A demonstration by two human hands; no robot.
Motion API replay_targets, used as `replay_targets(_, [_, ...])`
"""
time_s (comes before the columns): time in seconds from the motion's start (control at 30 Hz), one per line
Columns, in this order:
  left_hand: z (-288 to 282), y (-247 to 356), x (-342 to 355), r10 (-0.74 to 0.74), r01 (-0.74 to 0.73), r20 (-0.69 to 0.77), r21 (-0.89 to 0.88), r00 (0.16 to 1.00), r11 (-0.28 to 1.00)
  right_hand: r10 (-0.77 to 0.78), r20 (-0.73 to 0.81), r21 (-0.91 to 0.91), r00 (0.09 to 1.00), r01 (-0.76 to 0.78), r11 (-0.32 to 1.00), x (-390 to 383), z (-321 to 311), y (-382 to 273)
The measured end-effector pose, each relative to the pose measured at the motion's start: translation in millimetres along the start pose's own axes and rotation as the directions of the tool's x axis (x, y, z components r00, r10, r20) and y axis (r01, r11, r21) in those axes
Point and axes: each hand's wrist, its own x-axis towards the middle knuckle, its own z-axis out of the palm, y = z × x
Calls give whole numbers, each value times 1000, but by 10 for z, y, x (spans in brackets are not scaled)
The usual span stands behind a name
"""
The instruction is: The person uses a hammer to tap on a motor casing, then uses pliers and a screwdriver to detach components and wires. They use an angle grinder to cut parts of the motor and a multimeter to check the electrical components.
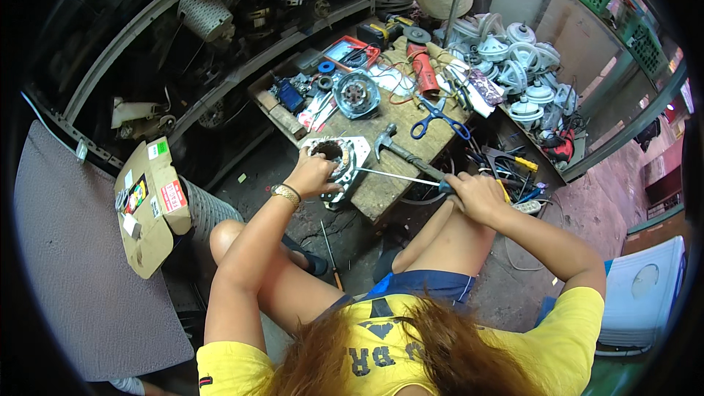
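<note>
Brace the metal housing (359,149) with your left hand (315,174), fingers gripping its edge, and guide the screwdriver (400,177), held in your right hand (475,196), squarely.

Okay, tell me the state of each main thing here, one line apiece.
Left hand: curled over motor part
Motor part: hollow centre exposed
Right hand: closed on screwdriver
Screwdriver: held, shaft pointing at motor part
Hammer: lying on table, touching right hand or not unclear
Scissors: on table, handles spread
Grinder: lying, disc fitted
</note>
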Motion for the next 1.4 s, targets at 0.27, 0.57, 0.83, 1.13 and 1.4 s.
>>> replay_targets(0.27, [12,152,-34,19,-21,-140,-12,990,1000,13,209,226,978,-61,972,-122,117,-85])
replay_targets(0.57, [85,78,-38,-56,49,-158,-46,986,998,-375,738,496,561,-828,-263,-189,579,-185])
replay_targets(0.83, [21,-9,6,-118,109,-80,-113,990,988,73,189,382,979,-142,913,-55,86,-155])
replay_targets(1.13, [-34,-41,41,-82,76,-44,-130,996,989,58,541,646,839,-458,611,10,34,-167])
replay_targets(1.4, [-112,180,80,-243,244,65,-5,968,970,34,289,603,957,-209,769,-250,54,-163])
